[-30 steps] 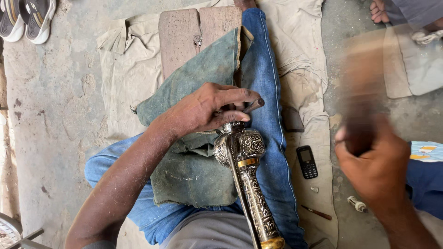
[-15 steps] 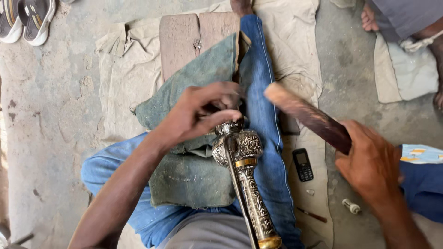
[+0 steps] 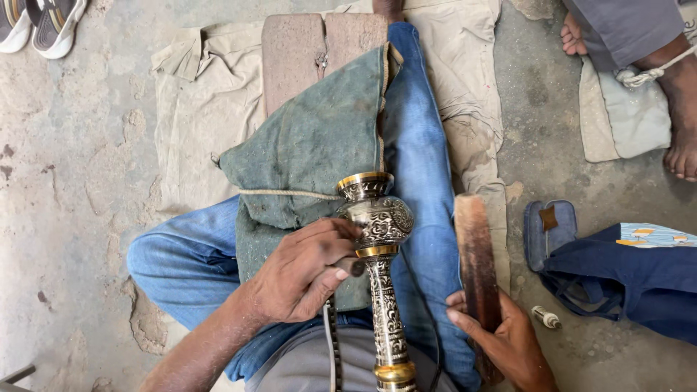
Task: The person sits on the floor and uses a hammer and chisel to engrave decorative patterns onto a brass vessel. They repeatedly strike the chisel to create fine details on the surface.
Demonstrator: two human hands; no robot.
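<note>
Engraved metal stem [image 3: 382, 290] laid on lap cloth [image 3: 312, 152]; left hand [image 3: 305, 272] left of it, wooden block [image 3: 477, 268] right.

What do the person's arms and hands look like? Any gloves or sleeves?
No gloves and no sleeves in view. The left hand and right hand are bare, with short nails and no rings, watch or bracelets showing. Both forearms are uncovered to the picture's edge.

The left hand [image 3: 305, 272] grips a small tool against the bulbous part of an engraved brass stem [image 3: 379, 247] lying over a green cloth [image 3: 312, 145] on the lap. Just right of the stem, the right hand [image 3: 501, 341] holds a wooden stick [image 3: 475, 254] upright beside the jeans-clad leg [image 3: 421, 160].
</note>
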